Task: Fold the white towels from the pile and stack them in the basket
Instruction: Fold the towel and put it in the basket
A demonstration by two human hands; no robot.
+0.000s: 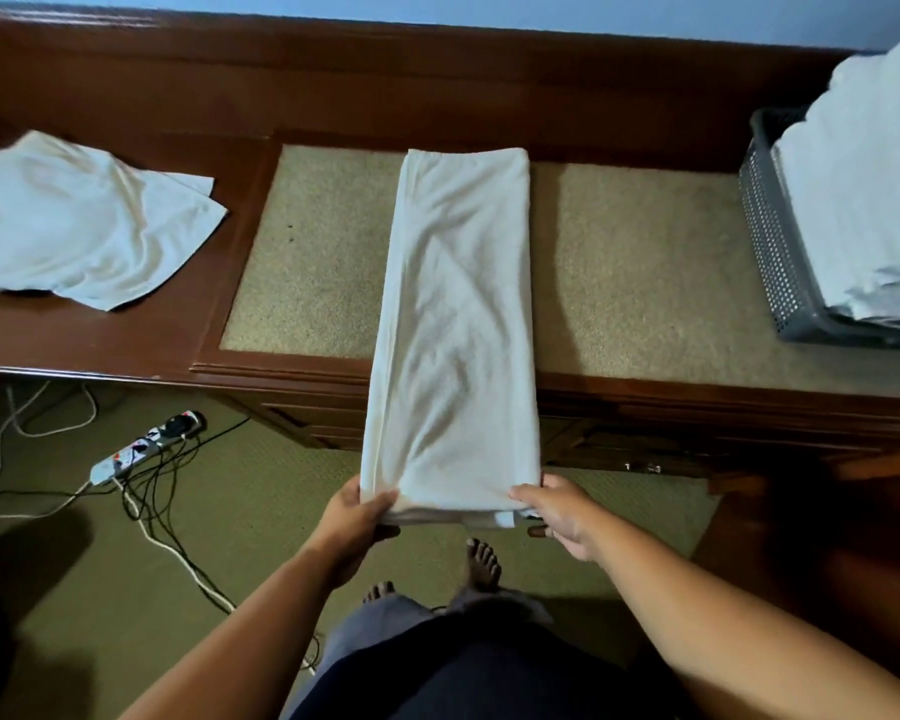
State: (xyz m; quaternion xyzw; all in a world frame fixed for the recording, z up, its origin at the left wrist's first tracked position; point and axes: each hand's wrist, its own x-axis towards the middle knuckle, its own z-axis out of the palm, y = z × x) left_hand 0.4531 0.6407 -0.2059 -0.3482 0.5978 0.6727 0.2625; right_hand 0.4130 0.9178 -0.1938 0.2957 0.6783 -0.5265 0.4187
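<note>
No writing, brand, number or sign can be read anywhere in view. The power strip (141,449), well off to the left of the left hand (352,517), carries coloured marks too blurred to make out as letters. A small white tab (505,520) on the near edge of the towel (453,330), just beside the right hand (562,514), shows no legible print.
</note>
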